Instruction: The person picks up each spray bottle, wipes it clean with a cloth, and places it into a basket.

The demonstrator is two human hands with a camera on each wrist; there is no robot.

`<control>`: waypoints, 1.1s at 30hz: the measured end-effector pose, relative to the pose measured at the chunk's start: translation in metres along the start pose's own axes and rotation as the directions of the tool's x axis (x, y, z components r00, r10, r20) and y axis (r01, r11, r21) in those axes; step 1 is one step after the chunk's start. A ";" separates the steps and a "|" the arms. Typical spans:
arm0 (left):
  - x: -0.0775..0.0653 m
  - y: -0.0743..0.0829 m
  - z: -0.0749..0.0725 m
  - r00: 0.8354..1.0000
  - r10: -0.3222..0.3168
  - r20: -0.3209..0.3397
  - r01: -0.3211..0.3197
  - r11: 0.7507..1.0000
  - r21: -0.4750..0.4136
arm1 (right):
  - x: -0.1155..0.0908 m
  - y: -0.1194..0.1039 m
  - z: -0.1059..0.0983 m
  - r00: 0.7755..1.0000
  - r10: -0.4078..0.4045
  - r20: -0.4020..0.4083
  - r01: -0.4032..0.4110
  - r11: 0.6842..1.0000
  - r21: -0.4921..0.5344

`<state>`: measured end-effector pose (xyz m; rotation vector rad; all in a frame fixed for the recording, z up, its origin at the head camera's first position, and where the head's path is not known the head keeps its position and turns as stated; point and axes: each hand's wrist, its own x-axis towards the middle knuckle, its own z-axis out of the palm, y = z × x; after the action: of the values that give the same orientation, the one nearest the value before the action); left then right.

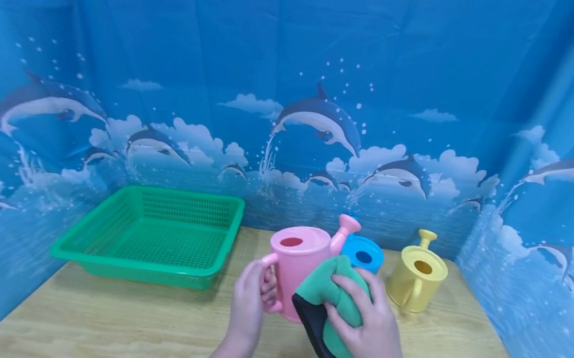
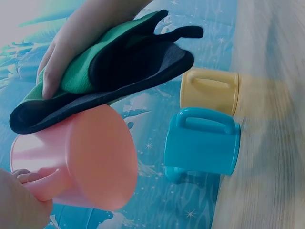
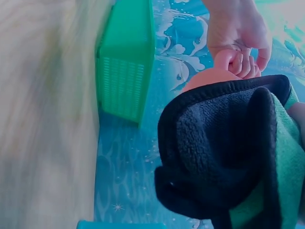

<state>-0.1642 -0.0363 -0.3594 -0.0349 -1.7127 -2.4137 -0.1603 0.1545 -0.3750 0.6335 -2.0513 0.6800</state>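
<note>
A pink toy watering can (image 1: pixel 295 272) is held up over the table, its spout pointing to the right. My left hand (image 1: pixel 249 299) grips it by the handle, fingers curled through the loop. In my right hand (image 1: pixel 369 319) is a bunched cloth (image 1: pixel 340 299), green on one face and black on the other, pressed against the can's right side. The left wrist view shows the can's round bottom and the cloth (image 2: pixel 95 81) lying along its wall. From the right wrist, the cloth (image 3: pixel 205 143) hides most of the can.
Behind the hands stands a blue watering can (image 1: pixel 363 252), partly covered by the pink one. A yellow watering can (image 1: pixel 416 278) is to its right. On the left sits a green plastic basket (image 1: pixel 148 272). A dolphin-print curtain (image 1: pixel 217 40) closes off the back and sides.
</note>
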 end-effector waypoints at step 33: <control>0.003 0.003 -0.009 0.999 -0.016 -0.033 0.014 0.999 -0.053 | 0.013 -0.006 -0.009 1.000 0.020 0.009 -0.021 0.996 0.092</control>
<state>-0.1661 -0.0462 -0.3589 0.0108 -1.6415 -2.4557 -0.1578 0.1539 -0.3578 0.6697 -2.0458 0.7883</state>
